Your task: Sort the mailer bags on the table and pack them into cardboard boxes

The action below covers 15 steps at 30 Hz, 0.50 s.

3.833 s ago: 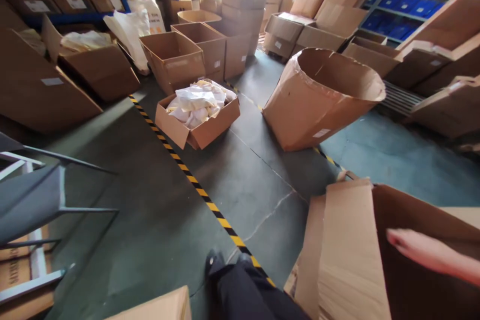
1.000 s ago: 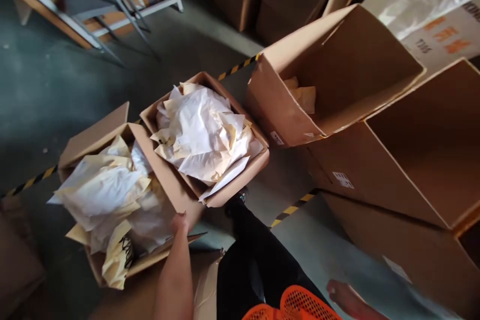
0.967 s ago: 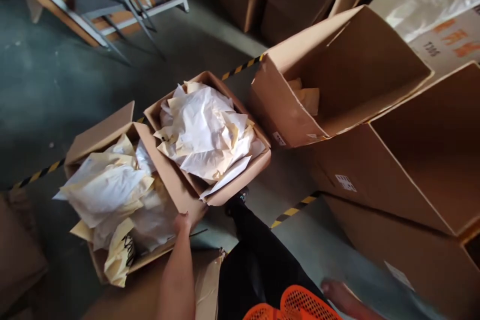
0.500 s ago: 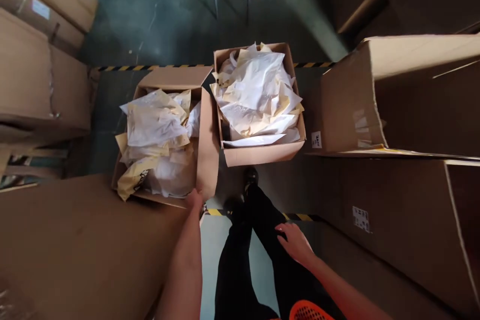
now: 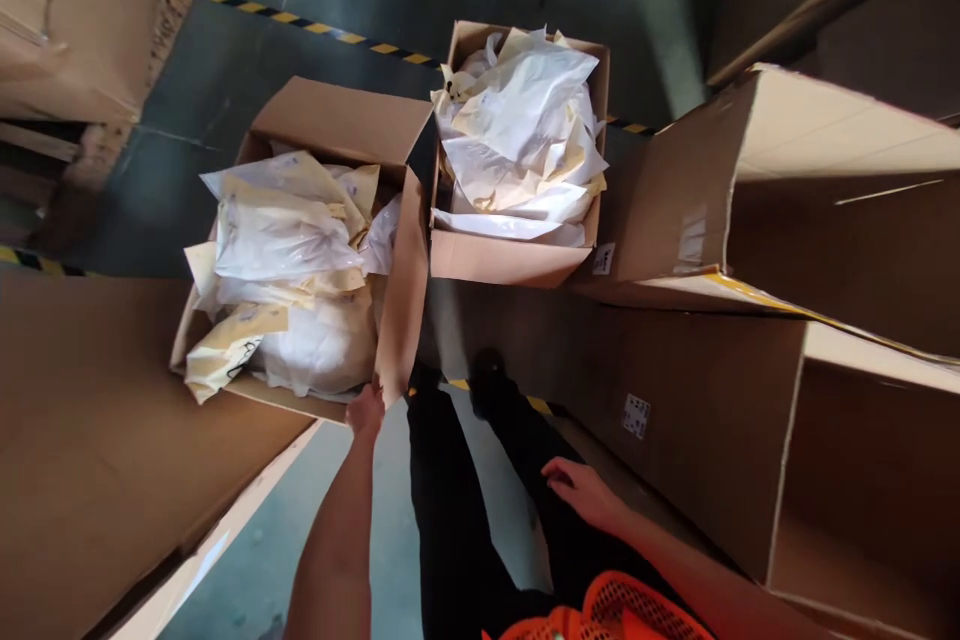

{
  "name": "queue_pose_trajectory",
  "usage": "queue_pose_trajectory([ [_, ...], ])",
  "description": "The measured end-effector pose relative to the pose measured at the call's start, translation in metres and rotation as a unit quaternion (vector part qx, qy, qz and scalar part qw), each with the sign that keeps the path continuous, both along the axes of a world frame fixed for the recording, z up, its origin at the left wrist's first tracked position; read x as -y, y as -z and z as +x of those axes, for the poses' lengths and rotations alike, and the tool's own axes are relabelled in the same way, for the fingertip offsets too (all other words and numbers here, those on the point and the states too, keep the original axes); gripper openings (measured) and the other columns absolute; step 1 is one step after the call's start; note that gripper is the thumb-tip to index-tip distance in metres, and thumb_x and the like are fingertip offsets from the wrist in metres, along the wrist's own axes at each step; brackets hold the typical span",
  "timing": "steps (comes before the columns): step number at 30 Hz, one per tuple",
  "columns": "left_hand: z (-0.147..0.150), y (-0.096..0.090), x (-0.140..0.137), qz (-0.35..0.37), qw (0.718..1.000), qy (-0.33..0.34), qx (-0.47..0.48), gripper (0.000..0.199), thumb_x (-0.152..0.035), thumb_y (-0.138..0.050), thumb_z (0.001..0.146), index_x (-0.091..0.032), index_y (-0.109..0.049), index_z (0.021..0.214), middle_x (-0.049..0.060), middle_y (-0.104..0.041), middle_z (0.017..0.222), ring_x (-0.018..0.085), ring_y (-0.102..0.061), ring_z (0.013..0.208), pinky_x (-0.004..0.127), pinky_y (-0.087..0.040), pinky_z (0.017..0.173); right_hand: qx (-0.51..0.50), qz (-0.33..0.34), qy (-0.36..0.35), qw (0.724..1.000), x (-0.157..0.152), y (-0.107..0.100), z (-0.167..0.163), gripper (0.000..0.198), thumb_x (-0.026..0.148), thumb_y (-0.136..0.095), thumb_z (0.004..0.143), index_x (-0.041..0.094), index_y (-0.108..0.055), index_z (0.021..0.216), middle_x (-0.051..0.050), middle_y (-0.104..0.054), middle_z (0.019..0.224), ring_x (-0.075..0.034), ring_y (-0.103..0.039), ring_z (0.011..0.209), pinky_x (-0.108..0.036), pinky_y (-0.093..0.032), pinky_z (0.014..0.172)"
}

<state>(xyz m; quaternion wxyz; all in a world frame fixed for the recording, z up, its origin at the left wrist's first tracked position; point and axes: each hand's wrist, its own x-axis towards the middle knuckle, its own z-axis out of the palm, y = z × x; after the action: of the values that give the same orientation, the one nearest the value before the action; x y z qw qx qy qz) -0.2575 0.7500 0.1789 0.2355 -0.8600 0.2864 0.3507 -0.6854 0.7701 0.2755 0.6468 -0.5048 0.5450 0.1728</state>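
My left hand [image 5: 366, 411] grips the near corner of an open cardboard box [image 5: 341, 120] that is full of white and yellow plastic mailer bags [image 5: 277, 260]. Just right of it sits a second, smaller box [image 5: 502, 260], also heaped with crumpled white and yellow bags [image 5: 525, 120]. My right hand [image 5: 577, 490] hangs over my dark trouser leg with its fingers spread and holds nothing. Something orange and meshed [image 5: 637, 615] shows at the bottom edge below my right arm.
Large empty cartons [image 5: 750, 180] lie on their sides at the right, and another big carton [image 5: 712, 420] stands close to my right leg. A large flat cardboard face [image 5: 90, 420] fills the lower left. Yellow-black floor tape [image 5: 300, 20] runs behind the boxes. Stacked boxes [image 5: 75, 10] at the upper left.
I have walked over to the boxes of bags and now stand over them. My left hand keeps hold of the left box's corner while the view swings; my right hand has come in over my leg.
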Motion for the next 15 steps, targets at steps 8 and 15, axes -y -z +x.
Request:
queue_pose_trajectory([
  [8,-0.085,-0.009,-0.109,0.001,0.999,0.039,-0.036,0.04,-0.036,-0.04,0.102,-0.008,-0.066,0.117,0.022,-0.069,0.106,0.033,-0.067,0.103,0.037,-0.048,0.08,-0.074,-0.09,-0.007,0.993,-0.048,-0.002,0.04,0.028,0.023,-0.05,0.093,0.015,-0.064,0.117,-0.01,-0.065,0.115,-0.024,-0.062,0.108,-0.038,-0.047,0.096],
  [15,-0.127,-0.022,-0.224,-0.022,0.998,0.013,-0.062,0.042,-0.039,-0.041,0.104,-0.012,-0.065,0.124,0.017,-0.071,0.113,0.031,-0.067,0.108,0.037,-0.047,0.087,-0.068,-0.145,0.079,0.984,-0.042,0.055,0.246,0.101,0.052,-0.057,0.095,0.001,0.004,0.157,-0.027,-0.033,0.152,-0.04,-0.046,0.133,-0.046,-0.039,0.111],
])
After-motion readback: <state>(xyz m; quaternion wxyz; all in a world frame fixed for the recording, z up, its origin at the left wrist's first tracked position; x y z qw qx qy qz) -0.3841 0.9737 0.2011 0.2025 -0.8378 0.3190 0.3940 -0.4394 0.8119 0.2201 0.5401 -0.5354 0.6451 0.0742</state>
